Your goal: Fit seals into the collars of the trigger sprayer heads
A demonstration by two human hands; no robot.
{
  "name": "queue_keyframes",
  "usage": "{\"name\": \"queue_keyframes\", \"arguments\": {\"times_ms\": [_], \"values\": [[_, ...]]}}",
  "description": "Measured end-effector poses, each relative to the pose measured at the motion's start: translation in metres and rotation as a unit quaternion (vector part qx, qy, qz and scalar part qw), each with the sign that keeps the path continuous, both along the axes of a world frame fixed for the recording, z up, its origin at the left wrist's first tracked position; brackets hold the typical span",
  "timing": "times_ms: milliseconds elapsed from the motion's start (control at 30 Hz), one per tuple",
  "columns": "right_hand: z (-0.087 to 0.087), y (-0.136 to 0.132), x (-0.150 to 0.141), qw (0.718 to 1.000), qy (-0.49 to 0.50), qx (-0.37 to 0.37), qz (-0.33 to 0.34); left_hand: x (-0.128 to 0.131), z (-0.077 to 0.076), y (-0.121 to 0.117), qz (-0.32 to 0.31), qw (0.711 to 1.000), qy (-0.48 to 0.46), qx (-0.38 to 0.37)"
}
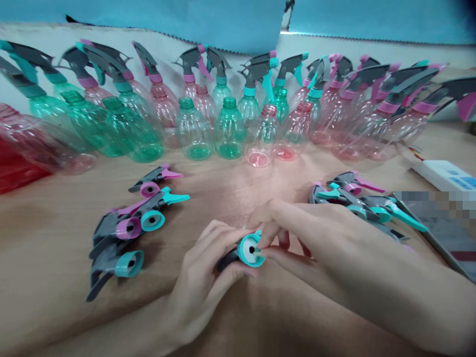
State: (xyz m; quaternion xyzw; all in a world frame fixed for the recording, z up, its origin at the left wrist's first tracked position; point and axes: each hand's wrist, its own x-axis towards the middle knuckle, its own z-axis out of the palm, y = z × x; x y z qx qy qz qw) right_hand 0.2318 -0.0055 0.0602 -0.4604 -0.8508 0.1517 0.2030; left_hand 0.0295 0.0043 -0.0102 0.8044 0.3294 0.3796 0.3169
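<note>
My left hand [204,275] is wrapped round a grey spray trigger head with a turquoise collar [241,252], its open underside turned up toward me. Inside the collar a white disc with a dark hole shows. My right hand [293,233] is at the collar's right side, thumb and forefinger pinched on a thin pale piece [257,253], which looks like the end of a tube. Most of that piece is hidden by the fingers.
Loose trigger heads lie on the table [230,188] at left [128,228] and right [357,198]. Behind stand rows of green and pink bottles [228,129], several topped with trigger heads. A dark flat device [442,223] and a white box [446,173] are at right, red material [18,163] at left.
</note>
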Motion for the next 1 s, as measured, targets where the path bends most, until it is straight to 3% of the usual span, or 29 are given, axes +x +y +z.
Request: {"name": "queue_keyframes", "arguments": {"times_ms": [300,700,833,1000], "values": [[-0.003,-0.005,-0.007,0.998,-0.027,0.054,0.024,0.001,0.005,0.000,0.004,1.000,0.012,0.028],[-0.010,0.002,-0.019,0.994,0.102,-0.003,-0.042,0.001,0.004,0.002,0.014,0.999,0.025,0.028],[-0.005,0.010,-0.011,0.991,0.115,-0.068,0.024,0.001,0.004,0.001,0.004,0.999,0.022,0.025],[0.005,0.015,0.001,0.991,0.059,-0.082,0.086,0.001,0.005,-0.001,0.009,0.999,0.024,0.021]]}}
